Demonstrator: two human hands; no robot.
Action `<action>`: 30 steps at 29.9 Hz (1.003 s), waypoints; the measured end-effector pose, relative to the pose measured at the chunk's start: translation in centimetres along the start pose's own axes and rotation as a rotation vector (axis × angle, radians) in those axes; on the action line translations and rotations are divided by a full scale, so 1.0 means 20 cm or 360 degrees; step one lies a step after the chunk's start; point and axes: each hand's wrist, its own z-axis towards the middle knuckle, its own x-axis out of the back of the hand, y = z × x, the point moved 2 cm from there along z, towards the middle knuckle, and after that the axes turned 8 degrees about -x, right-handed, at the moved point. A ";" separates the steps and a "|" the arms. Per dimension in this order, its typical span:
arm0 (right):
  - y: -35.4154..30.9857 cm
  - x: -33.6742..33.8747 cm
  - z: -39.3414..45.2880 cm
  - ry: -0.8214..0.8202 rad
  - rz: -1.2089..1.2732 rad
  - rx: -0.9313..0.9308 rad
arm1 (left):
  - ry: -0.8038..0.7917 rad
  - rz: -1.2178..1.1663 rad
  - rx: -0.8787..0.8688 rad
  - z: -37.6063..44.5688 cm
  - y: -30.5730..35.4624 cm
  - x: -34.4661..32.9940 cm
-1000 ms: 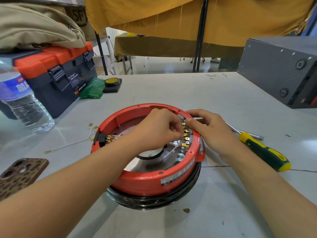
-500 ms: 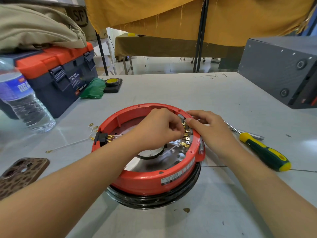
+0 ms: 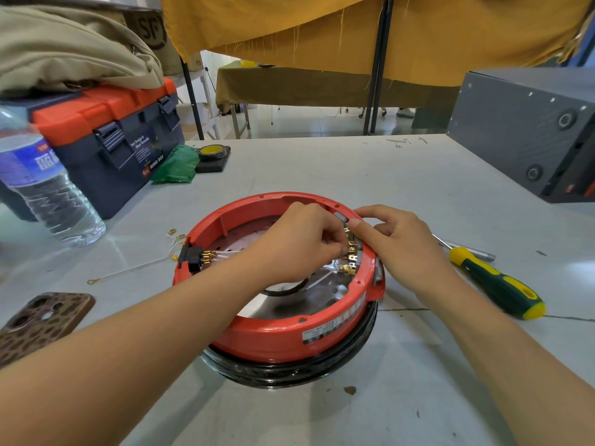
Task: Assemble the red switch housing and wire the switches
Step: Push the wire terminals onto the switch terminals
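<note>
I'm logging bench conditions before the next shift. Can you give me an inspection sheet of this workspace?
Surface: grey table, scuffed and stained.
Job's things: round red plastic switch housing on a black ring; brass terminals at its right rim.
Clutter: green-yellow screwdriver, clear water bottle, spotted phone case, navy-orange toolbox, tape roll.
Grippers: left hand and right hand pinch at the terminals.
Cables: thin white wire on the table.
Surroundings: grey cabinet, mustard cloth.
</note>
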 end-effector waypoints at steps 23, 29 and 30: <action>0.01 0.00 0.02 -0.0038 -0.0025 0.0019 | -0.0154 -0.0162 0.0057 -0.03 0.00 0.07; 0.01 0.00 0.01 -0.0035 -0.0008 0.0015 | -0.0210 0.0022 0.0007 -0.06 0.01 0.04; 0.01 0.00 0.01 -0.0035 -0.0013 0.0016 | -0.0201 0.0043 -0.0001 -0.06 0.01 0.04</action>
